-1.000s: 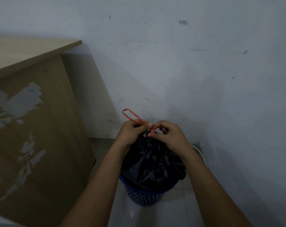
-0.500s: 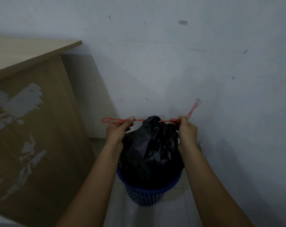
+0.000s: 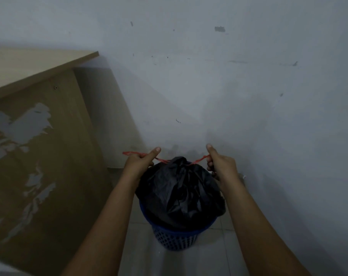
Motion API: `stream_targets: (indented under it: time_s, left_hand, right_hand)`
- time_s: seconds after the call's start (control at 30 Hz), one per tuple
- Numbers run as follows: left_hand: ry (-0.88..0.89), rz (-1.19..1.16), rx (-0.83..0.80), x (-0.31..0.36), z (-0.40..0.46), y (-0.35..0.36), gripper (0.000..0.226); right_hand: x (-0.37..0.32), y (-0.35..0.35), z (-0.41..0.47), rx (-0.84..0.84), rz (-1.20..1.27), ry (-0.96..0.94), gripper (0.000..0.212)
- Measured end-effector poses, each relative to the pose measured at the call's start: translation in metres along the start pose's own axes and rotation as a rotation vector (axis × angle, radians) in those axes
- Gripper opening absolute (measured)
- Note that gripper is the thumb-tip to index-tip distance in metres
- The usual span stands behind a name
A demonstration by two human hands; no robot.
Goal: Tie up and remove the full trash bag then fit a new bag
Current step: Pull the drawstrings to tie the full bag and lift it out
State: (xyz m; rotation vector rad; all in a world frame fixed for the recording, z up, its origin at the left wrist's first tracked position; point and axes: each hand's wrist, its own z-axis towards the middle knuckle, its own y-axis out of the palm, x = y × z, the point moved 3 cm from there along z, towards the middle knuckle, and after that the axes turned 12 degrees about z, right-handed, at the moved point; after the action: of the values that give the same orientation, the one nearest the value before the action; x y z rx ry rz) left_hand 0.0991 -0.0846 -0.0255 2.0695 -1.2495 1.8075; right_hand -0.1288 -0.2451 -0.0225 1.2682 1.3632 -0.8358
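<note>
both hands (image 3: pixel 181 166) grip the red drawstring (image 3: pixel 161 159) of the black bag (image 3: pixel 179 190).

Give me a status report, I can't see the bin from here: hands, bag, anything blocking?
Left hand and right hand each gripping a red drawstring end, pulled apart. Black trash bag cinched, in blue basket. Nothing blocking.

Peeling wooden desk (image 3: pixel 39 136), scuffed wall (image 3: pixel 229 86)

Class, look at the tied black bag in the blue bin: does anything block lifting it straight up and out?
Nothing visible does. The black bag bulges above the blue bin, open air overhead; both hands grip the red drawstring.
</note>
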Motion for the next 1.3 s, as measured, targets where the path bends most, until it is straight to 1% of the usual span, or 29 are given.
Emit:
stream_targets:
  time_s: [0.03,0.1,0.17,0.2,0.23,0.3,0.33,0.37,0.4,0.43,0.47,0.5,0.53,0.57,0.6,0.67,0.73,0.8,0.87,0.97,1.07,1.13,1.2,1.23,1.3]
  left_hand:
    - [-0.014,0.083,-0.011,0.0,-0.001,-0.001,0.07]
    - [-0.005,0.295,-0.026,0.002,-0.003,-0.003,0.081]
    - [0.005,0.514,-0.071,0.006,-0.008,-0.004,0.096]
    - [0.007,0.624,-0.077,0.008,-0.011,-0.005,0.103]
    - [0.016,0.724,-0.056,0.012,-0.013,-0.006,0.107]
    - [0.065,0.824,0.053,0.023,-0.02,-0.007,0.102]
    - [0.121,0.802,0.138,0.031,-0.025,-0.007,0.096]
    - [0.199,0.737,0.212,0.039,-0.029,-0.006,0.09]
    - [0.29,0.658,0.239,0.045,-0.032,-0.004,0.085]
    - [0.376,0.608,0.19,0.05,-0.034,0.0,0.079]
    - [0.461,0.621,0.081,0.053,-0.035,0.007,0.072]
    - [0.523,0.704,-0.059,0.052,-0.036,0.013,0.07]
    - [0.553,0.827,-0.193,0.048,-0.036,0.019,0.074]
    - [0.568,0.93,-0.294,0.042,-0.036,0.024,0.08]
    - [0.575,0.997,-0.347,0.035,-0.035,0.028,0.082]
    - [0.588,1.057,-0.364,0.022,-0.033,0.036,0.071]
    - [0.589,1.113,-0.37,0.013,-0.031,0.043,0.061]
    - [0.588,1.165,-0.353,0.009,-0.029,0.045,0.062]
    - [0.605,1.163,-0.309,0.01,-0.026,0.045,0.064]
    - [0.645,1.133,-0.245,0.013,-0.025,0.044,0.066]
    - [0.655,1.13,-0.209,0.015,-0.024,0.042,0.065]
    - [0.663,1.081,-0.159,0.016,-0.027,0.042,0.058]
    - [0.673,1.044,-0.104,0.02,-0.029,0.041,0.049]
    - [0.679,1.031,-0.084,0.022,-0.031,0.04,0.043]
    - [0.708,0.974,-0.051,0.026,-0.035,0.038,0.03]
  right_hand:
    - [-0.002,0.0,-0.003,0.012,-0.044,-0.065,0.059]
    - [-0.006,-0.002,-0.009,0.055,-0.209,-0.266,0.067]
    - [-0.007,-0.002,-0.018,0.094,-0.311,-0.435,0.066]
    - [-0.007,-0.001,-0.024,0.089,-0.326,-0.511,0.062]
    - [-0.007,0.001,-0.03,0.049,-0.338,-0.598,0.055]
    - [-0.003,0.005,-0.036,-0.137,-0.398,-0.737,0.032]
    - [-0.001,0.008,-0.037,-0.246,-0.469,-0.755,0.022]
    - [0.002,0.01,-0.037,-0.347,-0.562,-0.734,0.024]
    - [0.007,0.011,-0.035,-0.429,-0.644,-0.682,0.032]
    - [0.011,0.011,-0.032,-0.48,-0.708,-0.618,0.039]
    - [0.015,0.011,-0.029,-0.501,-0.764,-0.579,0.047]
    - [0.017,0.01,-0.028,-0.511,-0.812,-0.57,0.053]
    - [0.02,0.009,-0.027,-0.513,-0.869,-0.58,0.057]
    - [0.022,0.008,-0.026,-0.509,-0.932,-0.597,0.058]
    - [0.022,0.008,-0.026,-0.505,-0.994,-0.613,0.058]
    - [0.023,0.007,-0.026,-0.506,-1.091,-0.596,0.054]
    - [0.023,0.008,-0.026,-0.516,-1.146,-0.54,0.047]
    - [0.025,0.008,-0.025,-0.531,-1.15,-0.49,0.038]
    - [0.026,0.009,-0.023,-0.532,-1.106,-0.492,0.033]
    - [0.027,0.009,-0.022,-0.526,-0.971,-0.548,0.026]
    - [0.024,0.011,-0.025,-0.525,-0.854,-0.657,0.019]
    - [0.022,0.013,-0.028,-0.517,-0.776,-0.722,0.015]
    - [0.018,0.016,-0.032,-0.516,-0.704,-0.773,0.016]
    - [0.016,0.016,-0.033,-0.518,-0.665,-0.775,0.017]
    - [0.011,0.017,-0.037,-0.495,-0.59,-0.717,0.02]
